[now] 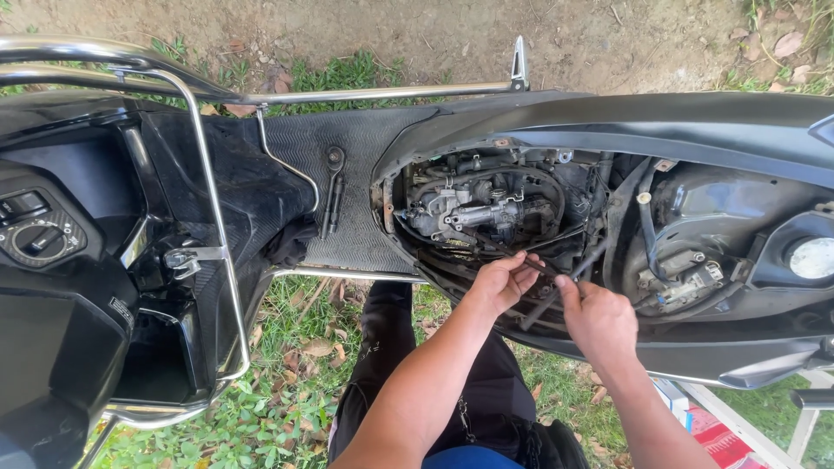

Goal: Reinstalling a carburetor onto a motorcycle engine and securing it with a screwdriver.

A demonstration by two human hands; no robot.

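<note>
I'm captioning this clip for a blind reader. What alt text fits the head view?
Seen from above, a person's left hand and right hand pinch thin dark cables at the open engine bay of a black scooter parked on grass. A ratchet wrench lies on the ribbed footboard mat.

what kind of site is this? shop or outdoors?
Outdoors, likely an informal roadside or yard repair spot, not a shop. A scooter with its body opened stands on grass beside bare dirt; both hands, left hand and right hand, work at the exposed engine.
</note>
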